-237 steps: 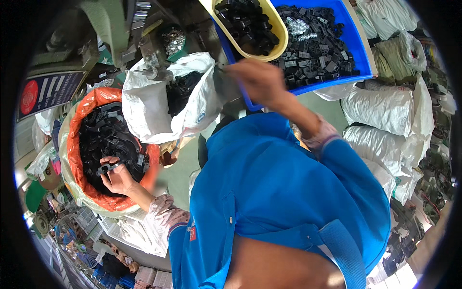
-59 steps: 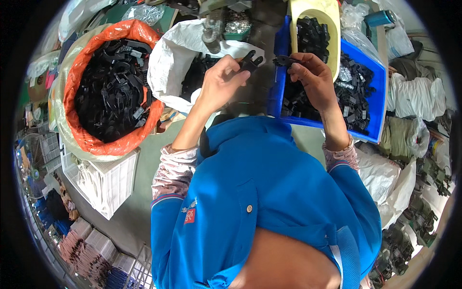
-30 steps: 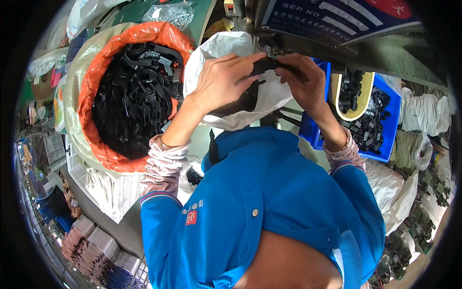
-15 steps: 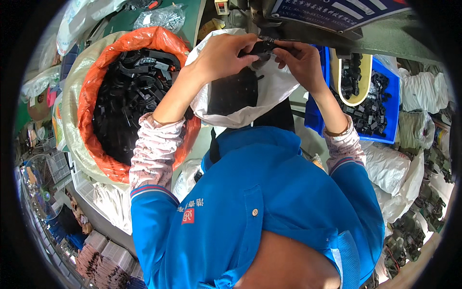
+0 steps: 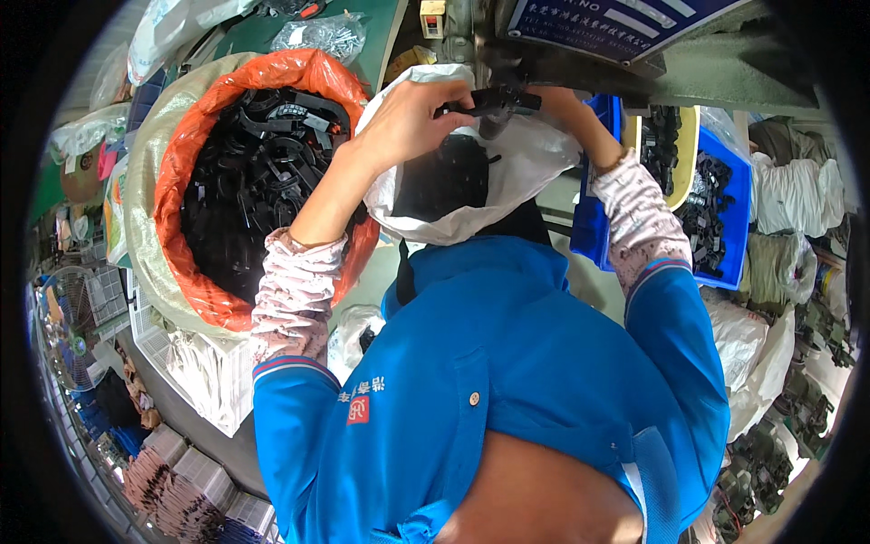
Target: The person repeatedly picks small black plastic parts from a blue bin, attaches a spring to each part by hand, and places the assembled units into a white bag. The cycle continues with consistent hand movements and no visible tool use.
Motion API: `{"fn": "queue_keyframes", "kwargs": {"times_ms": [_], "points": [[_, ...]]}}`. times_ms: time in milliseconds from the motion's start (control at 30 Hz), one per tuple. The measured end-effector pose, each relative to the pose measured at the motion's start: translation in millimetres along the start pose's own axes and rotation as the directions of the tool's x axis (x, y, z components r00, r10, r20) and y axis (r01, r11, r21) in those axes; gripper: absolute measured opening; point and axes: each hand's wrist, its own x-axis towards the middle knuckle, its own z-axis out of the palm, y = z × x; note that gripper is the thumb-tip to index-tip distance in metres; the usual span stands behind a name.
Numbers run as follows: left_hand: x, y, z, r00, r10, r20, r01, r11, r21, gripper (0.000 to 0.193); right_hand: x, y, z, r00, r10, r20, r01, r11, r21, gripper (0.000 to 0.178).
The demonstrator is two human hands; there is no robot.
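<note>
My left hand (image 5: 419, 121) is closed on one end of a long black plastic part (image 5: 504, 100). The part lies level across the dark fixture of a machine (image 5: 500, 65). My right hand (image 5: 560, 107) is at the machine, just beyond the part's right end; its fingers are hidden, so I cannot tell whether they grip anything. Below both hands hangs a white sack (image 5: 535, 177) with its mouth spread wide and dark contents inside.
An orange-lined sack (image 5: 172, 195) full of black plastic parts stands at left. On the right, a blue bin (image 5: 736, 213) holds small black pieces and a cream tray (image 5: 686, 150). A blue plate (image 5: 625, 27) is fixed to the machine above. A plastic bag of small metal pieces (image 5: 322, 38) lies on the green table.
My right hand has moved forward, and its fingers have gone out of sight. My left hand has shifted slightly down and left, and the black part now shows at greater length.
</note>
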Motion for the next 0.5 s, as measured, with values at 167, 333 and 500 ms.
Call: {"fn": "queue_keyframes", "kwargs": {"times_ms": [167, 333, 500], "points": [[2, 1, 0, 1.0, 0.014, 0.006, -0.014, 0.999, -0.035, 0.021, 2, 25, 43, 0.976, -0.174, -0.132, 0.156, 0.979, -0.134, 0.028], [-10, -14, 10, 0.997, 0.022, -0.076, -0.026, 0.998, -0.056, 0.021, -12, 27, 44, 0.989, 0.05, 0.138, -0.043, 0.998, -0.049, 0.039], [-36, -14, 56, 0.866, 0.255, -0.429, -0.202, 0.965, 0.166, 0.025, 2, 35, 55, 0.995, 0.097, 0.008, -0.096, 0.99, -0.108, 0.035]]}}
